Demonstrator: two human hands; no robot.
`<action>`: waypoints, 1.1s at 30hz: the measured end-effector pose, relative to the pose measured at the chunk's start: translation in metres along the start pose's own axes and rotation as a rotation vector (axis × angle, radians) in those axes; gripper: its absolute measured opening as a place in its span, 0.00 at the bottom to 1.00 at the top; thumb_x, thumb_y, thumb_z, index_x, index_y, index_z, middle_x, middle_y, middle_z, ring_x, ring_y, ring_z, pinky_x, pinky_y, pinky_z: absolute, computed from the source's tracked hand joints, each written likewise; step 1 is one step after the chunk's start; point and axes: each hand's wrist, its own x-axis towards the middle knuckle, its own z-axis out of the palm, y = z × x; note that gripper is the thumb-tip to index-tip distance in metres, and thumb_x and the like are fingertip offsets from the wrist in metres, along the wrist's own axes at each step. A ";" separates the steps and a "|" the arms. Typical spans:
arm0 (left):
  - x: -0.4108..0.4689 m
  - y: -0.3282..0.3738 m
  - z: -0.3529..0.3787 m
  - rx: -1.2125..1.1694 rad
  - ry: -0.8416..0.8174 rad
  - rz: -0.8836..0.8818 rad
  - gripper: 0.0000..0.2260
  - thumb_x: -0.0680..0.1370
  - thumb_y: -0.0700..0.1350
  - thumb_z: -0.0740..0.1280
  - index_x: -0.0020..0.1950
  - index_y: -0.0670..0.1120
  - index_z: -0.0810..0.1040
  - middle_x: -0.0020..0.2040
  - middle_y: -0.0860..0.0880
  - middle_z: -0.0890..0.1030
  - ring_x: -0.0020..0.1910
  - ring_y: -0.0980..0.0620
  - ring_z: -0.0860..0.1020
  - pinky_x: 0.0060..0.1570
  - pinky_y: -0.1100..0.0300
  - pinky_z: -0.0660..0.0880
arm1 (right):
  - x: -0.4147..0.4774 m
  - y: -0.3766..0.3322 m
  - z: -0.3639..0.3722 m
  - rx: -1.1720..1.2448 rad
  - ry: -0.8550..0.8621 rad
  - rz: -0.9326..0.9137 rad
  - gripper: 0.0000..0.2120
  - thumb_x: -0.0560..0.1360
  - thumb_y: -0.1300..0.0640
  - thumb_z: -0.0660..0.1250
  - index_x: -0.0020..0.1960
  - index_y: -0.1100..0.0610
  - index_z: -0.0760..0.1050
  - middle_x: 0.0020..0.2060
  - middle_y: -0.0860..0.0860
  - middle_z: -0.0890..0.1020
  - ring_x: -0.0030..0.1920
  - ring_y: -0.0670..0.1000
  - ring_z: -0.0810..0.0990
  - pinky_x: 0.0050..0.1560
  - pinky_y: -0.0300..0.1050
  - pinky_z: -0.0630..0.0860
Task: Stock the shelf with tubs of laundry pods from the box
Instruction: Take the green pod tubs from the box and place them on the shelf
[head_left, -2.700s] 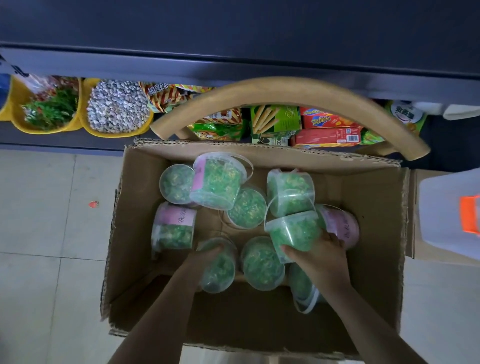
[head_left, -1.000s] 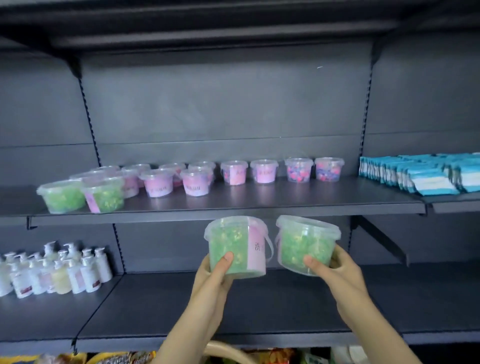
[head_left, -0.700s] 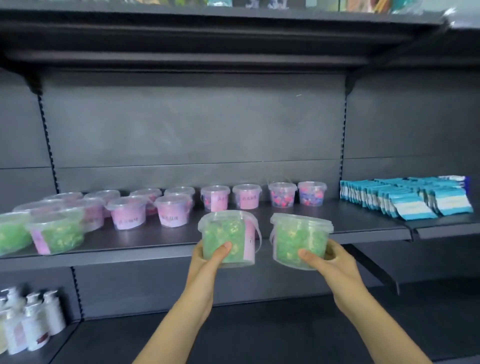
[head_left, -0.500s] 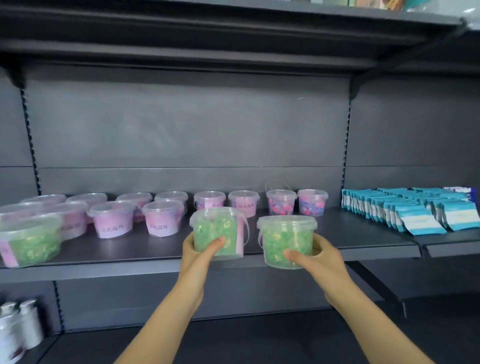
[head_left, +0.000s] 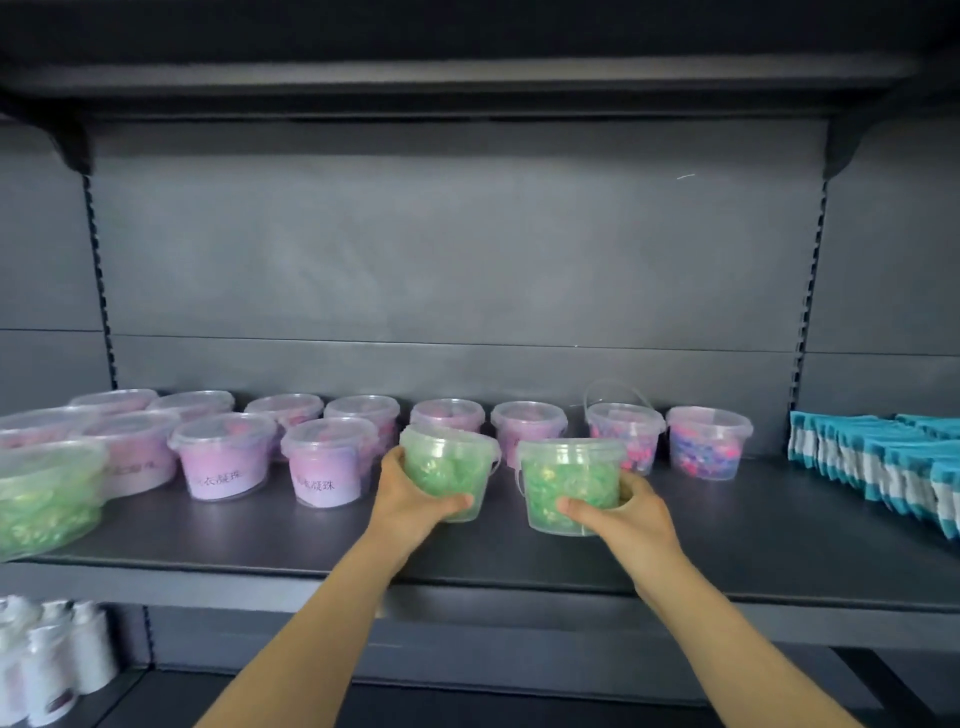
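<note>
With left hand (head_left: 410, 499) curled round left green tub (head_left: 447, 467), right hand (head_left: 618, 514) round right green tub (head_left: 571, 483), lower both flat, sliding toward twelve o'clock.

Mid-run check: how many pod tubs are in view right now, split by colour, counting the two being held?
Green tubs: 3 (one in the left hand, one in the right hand, one at the left edge of the shelf)
Pink tubs: 10 (the far-left one is blurred)
Mixed pink-and-blue tubs: 2
Total: 15
</note>
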 end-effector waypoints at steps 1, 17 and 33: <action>0.005 -0.004 0.002 0.060 0.013 0.002 0.43 0.60 0.37 0.80 0.69 0.41 0.61 0.60 0.48 0.72 0.54 0.52 0.71 0.55 0.64 0.68 | 0.005 0.004 0.000 0.005 0.002 0.001 0.18 0.65 0.62 0.77 0.40 0.46 0.71 0.39 0.42 0.79 0.41 0.40 0.77 0.38 0.34 0.71; 0.025 -0.022 -0.002 0.345 -0.001 -0.026 0.32 0.67 0.42 0.77 0.67 0.41 0.66 0.64 0.45 0.75 0.63 0.47 0.74 0.53 0.65 0.66 | 0.055 0.036 0.038 -0.328 -0.091 -0.133 0.19 0.60 0.56 0.79 0.47 0.51 0.75 0.46 0.49 0.80 0.50 0.49 0.79 0.43 0.35 0.75; -0.004 -0.020 -0.040 0.915 -0.301 0.073 0.19 0.78 0.50 0.62 0.65 0.42 0.67 0.63 0.43 0.71 0.62 0.45 0.72 0.60 0.56 0.69 | 0.023 0.010 0.025 -1.000 -0.289 -0.017 0.28 0.66 0.41 0.71 0.62 0.54 0.72 0.56 0.53 0.77 0.54 0.53 0.77 0.54 0.48 0.76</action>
